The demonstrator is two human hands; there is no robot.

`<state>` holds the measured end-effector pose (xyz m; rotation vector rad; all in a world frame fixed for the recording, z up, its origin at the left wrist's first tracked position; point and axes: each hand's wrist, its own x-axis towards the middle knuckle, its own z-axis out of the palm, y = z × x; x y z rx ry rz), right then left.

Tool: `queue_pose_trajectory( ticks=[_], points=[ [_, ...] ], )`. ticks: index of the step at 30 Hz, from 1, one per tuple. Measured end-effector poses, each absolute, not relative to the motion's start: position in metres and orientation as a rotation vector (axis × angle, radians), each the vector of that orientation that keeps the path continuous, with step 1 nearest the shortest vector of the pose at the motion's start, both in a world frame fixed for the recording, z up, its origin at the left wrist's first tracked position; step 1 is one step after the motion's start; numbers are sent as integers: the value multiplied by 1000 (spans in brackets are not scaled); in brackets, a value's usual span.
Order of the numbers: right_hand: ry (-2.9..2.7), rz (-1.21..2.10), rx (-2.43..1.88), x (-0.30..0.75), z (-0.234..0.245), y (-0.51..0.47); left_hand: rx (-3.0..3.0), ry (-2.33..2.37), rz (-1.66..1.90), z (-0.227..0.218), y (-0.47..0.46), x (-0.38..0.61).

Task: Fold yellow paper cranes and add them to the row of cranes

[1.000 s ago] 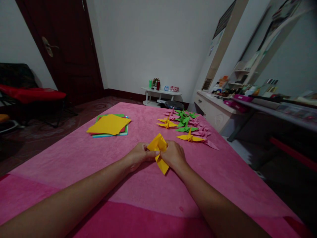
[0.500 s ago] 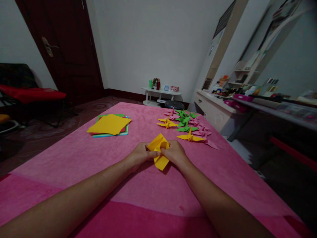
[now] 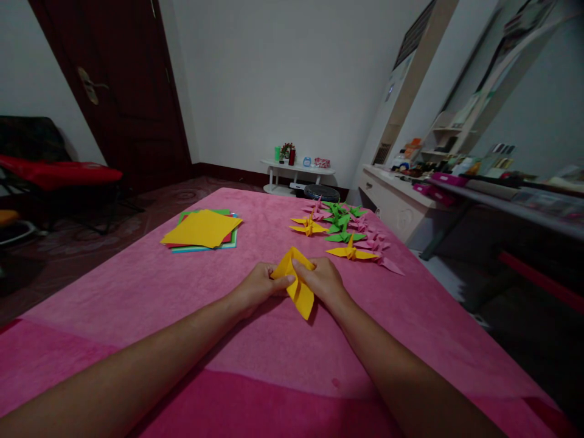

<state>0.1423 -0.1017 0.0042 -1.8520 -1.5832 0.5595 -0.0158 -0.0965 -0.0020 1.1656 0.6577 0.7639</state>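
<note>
A partly folded sheet of yellow origami paper (image 3: 302,297) is held between both hands above the pink tablecloth. My left hand (image 3: 261,283) grips its left side, thumb lying on top near the centre crease. My right hand (image 3: 323,278) pinches the right side, its thumb pressed on the upper fold. The fingers beneath the paper are hidden. Just beyond my right hand sits a finished yellow paper crane (image 3: 351,251), wings spread. Farther back stand more yellow cranes (image 3: 309,227), with green cranes (image 3: 340,225) and pink cranes (image 3: 375,242) grouped beside them.
A stack of coloured paper squares (image 3: 203,230), yellow on top, lies on the left of the pink-covered table (image 3: 182,292). Past the table are a low white stand (image 3: 296,167), a red chair (image 3: 59,173) at left and a cluttered dresser (image 3: 396,194) at right.
The right thumb has moved up and away from the left thumb. The paper's near part has narrowed from a broad open flap to a slanting point. The hands stay in about the same place.
</note>
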Motion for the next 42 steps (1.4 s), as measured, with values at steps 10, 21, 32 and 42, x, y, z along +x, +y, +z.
queue_pose_trajectory(
  ticks=[10, 21, 32, 42],
  points=[
    [-1616, 412, -1935, 137, 13, -107, 1194, 668, 749, -4, -95, -16],
    [-1627, 378, -1822, 138, 13, -107, 1224, 718, 764, 0, -97, -16],
    [-1599, 814, -1228, 134, 20, -106, 1227, 684, 680, -3, -92, -18],
    [-1466, 914, -1218, 131, 19, -106, 1200, 682, 629, -2, -93, -18]
  ],
)
